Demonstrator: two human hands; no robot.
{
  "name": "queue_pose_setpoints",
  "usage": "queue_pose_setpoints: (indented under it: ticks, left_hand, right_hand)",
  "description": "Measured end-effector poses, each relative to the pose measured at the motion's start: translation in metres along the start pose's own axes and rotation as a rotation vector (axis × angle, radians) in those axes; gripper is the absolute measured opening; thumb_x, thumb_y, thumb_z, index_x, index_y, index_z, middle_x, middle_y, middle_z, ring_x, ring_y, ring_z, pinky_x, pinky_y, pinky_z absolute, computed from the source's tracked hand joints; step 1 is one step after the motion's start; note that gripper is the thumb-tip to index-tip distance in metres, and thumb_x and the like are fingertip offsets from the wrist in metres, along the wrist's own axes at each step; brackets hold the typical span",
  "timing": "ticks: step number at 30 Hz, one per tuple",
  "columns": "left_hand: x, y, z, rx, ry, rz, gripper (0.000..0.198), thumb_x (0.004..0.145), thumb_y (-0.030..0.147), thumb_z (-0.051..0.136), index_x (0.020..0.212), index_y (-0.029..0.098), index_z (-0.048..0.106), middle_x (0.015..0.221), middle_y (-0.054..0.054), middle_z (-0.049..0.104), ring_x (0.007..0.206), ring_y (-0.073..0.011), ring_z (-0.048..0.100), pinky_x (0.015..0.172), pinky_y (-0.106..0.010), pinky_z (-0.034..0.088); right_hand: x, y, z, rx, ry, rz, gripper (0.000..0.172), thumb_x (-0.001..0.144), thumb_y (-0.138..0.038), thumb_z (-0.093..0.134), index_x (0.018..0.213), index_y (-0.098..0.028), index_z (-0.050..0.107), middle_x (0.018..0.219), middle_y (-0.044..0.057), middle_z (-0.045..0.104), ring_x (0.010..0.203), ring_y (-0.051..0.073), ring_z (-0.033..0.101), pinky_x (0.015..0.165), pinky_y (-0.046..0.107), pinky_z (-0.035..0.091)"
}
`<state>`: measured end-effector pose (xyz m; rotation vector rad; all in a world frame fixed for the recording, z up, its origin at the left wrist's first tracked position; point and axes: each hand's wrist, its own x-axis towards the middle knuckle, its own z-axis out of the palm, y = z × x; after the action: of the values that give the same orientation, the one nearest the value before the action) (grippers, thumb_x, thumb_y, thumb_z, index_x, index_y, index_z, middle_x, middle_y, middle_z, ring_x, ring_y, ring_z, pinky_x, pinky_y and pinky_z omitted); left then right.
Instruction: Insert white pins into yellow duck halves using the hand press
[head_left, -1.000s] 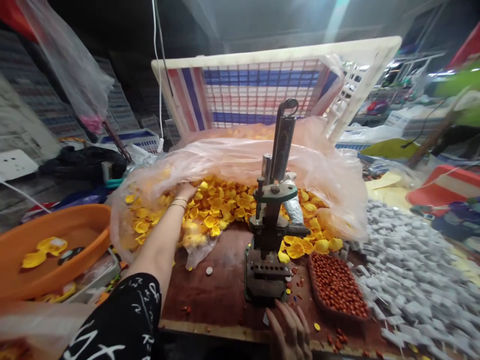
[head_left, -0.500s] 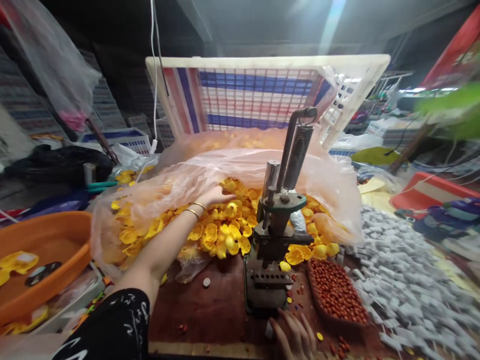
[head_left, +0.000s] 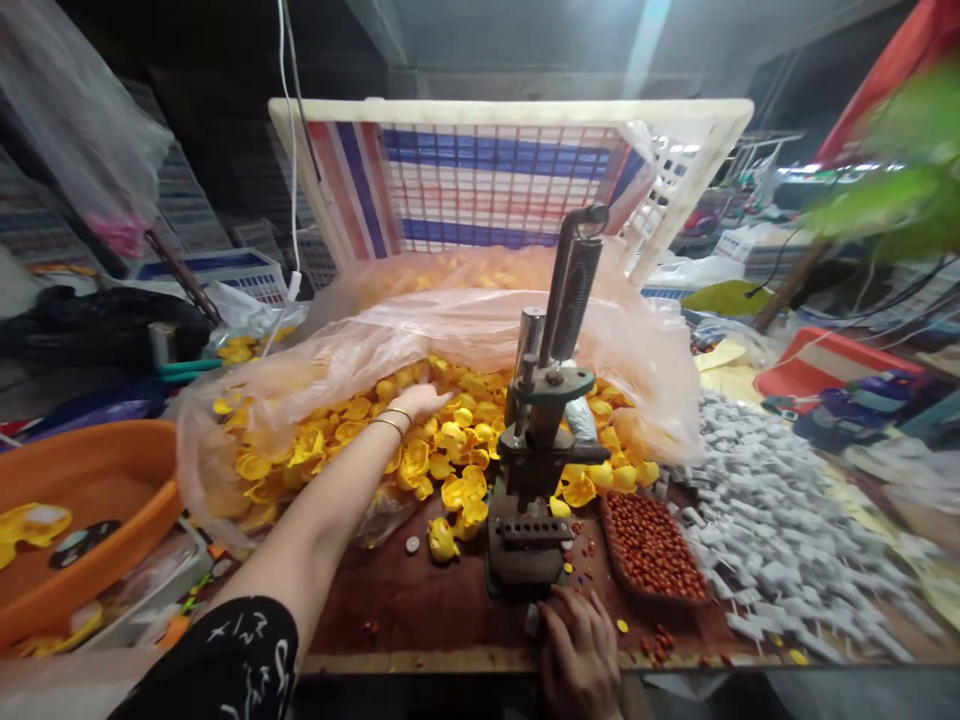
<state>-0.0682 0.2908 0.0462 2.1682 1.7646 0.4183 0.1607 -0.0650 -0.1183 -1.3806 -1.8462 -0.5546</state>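
At far left, a round orange plastic basin (head_left: 97, 480) holds a few yellow pieces and a dark disc. Just right of it, a translucent pinkish plastic bag (head_left: 465, 325) lies open on the brown wooden tabletop (head_left: 427, 600), spilling a heap of small yellow plastic flower-shaped pieces (head_left: 450, 445). The left hand (head_left: 420, 402), two thin bangles at the wrist, reaches from a black printed sleeve (head_left: 225, 660) into this heap; it lies palm down with fingers extended and loosely together on the pieces, closed on nothing visible. Behind the bag stands a tilted white plastic lattice crate (head_left: 510, 110) lined with red, white and blue striped sheeting. At centre, a dark metal hand press (head_left: 536, 480) with an upright spring lever stands on the tabletop. The right hand (head_left: 581, 645) rests at its base, fingers gently curled; whether it pinches anything cannot be told. Right of the press, a shallow tray of small red-brown beads (head_left: 649, 550). Further right, a heap of small grey tags (head_left: 765, 520).
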Motion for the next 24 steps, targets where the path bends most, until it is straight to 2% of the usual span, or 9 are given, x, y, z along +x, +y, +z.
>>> queue_pose_setpoints:
  ticks: [5,7,9,12,15,18,20,22,24]
  left_hand:
    - [-0.046,0.001,0.004,0.152,-0.124,-0.103,0.049,0.077,0.059,0.058,0.094,0.014,0.069,0.109,-0.015,0.069,0.107,-0.0324,0.06,0.1,-0.053,0.034]
    - [-0.061,0.004,0.001,0.21,-0.106,-0.147,0.039,0.077,0.051,0.062,0.093,0.016,0.069,0.105,-0.014,0.07,0.107,-0.0318,0.06,0.101,-0.056,0.031]
    - [-0.074,0.013,0.002,0.252,-0.033,-0.184,0.036,0.078,0.045,0.06,0.097,0.015,0.069,0.107,-0.018,0.069,0.11,-0.0365,0.057,0.101,-0.06,0.028]
    - [-0.095,0.038,0.018,0.261,0.109,-0.19,0.051,0.087,0.045,0.043,0.122,0.011,0.058,0.13,-0.028,0.052,0.121,-0.043,0.048,0.099,-0.063,0.028]
    - [-0.12,0.061,0.051,0.219,0.144,-0.084,0.054,0.089,0.045,0.043,0.137,0.021,0.045,0.153,-0.018,0.028,0.131,-0.0379,0.038,0.101,-0.053,0.035]
    - [-0.143,0.061,0.082,0.205,0.173,-0.014,0.047,0.085,0.034,0.053,0.129,0.019,0.054,0.155,-0.016,0.02,0.136,-0.0388,0.03,0.103,-0.05,0.036]
    - [-0.154,0.047,0.094,0.203,0.268,0.049,0.042,0.086,0.033,0.05,0.124,0.017,0.058,0.151,-0.018,0.025,0.13,-0.0366,0.041,0.101,-0.049,0.039]
    - [-0.16,0.029,0.1,0.206,0.308,0.109,0.037,0.084,0.031,0.052,0.118,0.017,0.061,0.149,-0.016,0.026,0.121,-0.0335,0.05,0.098,-0.045,0.044]
    - [-0.167,0.014,0.102,0.225,0.355,0.146,0.03,0.084,0.029,0.052,0.109,0.018,0.065,0.147,-0.014,0.029,0.115,-0.0311,0.055,0.094,-0.042,0.047]
  right_hand:
    - [0.003,-0.001,-0.006,0.05,-0.011,0.034,0.029,0.081,-0.013,0.048,0.105,-0.021,0.061,0.112,0.01,0.058,0.108,0.025,0.053,0.1,0.048,0.04]
    - [0.005,-0.003,-0.008,0.096,0.006,0.045,0.027,0.082,-0.012,0.046,0.103,-0.02,0.061,0.112,0.01,0.058,0.108,0.025,0.052,0.099,0.048,0.039]
    - [0.009,-0.004,-0.013,0.154,-0.007,0.038,0.026,0.083,-0.01,0.045,0.101,-0.02,0.061,0.11,0.01,0.057,0.106,0.025,0.052,0.098,0.047,0.042]
    - [0.014,-0.003,-0.026,0.288,-0.082,0.009,0.027,0.081,-0.007,0.045,0.1,-0.02,0.06,0.109,0.01,0.056,0.103,0.023,0.052,0.092,0.043,0.047]
    - [0.018,0.016,-0.044,0.379,-0.102,0.073,0.032,0.078,-0.008,0.047,0.104,-0.022,0.058,0.116,0.01,0.053,0.107,0.025,0.05,0.089,0.042,0.049]
    - [0.026,0.071,-0.063,0.29,0.001,0.212,0.031,0.081,-0.011,0.048,0.107,-0.026,0.057,0.116,0.009,0.053,0.109,0.026,0.051,0.09,0.043,0.047]
    - [0.037,0.129,-0.076,0.141,0.071,0.318,0.023,0.084,-0.017,0.049,0.103,-0.024,0.058,0.109,0.009,0.056,0.104,0.026,0.053,0.09,0.044,0.045]
    - [0.052,0.194,-0.086,-0.045,0.036,0.445,0.017,0.083,-0.022,0.049,0.094,-0.019,0.061,0.1,0.011,0.061,0.098,0.027,0.055,0.089,0.045,0.043]
    - [0.072,0.252,-0.09,-0.211,-0.137,0.576,0.02,0.083,-0.02,0.045,0.09,-0.015,0.063,0.095,0.012,0.064,0.095,0.026,0.057,0.089,0.042,0.042]
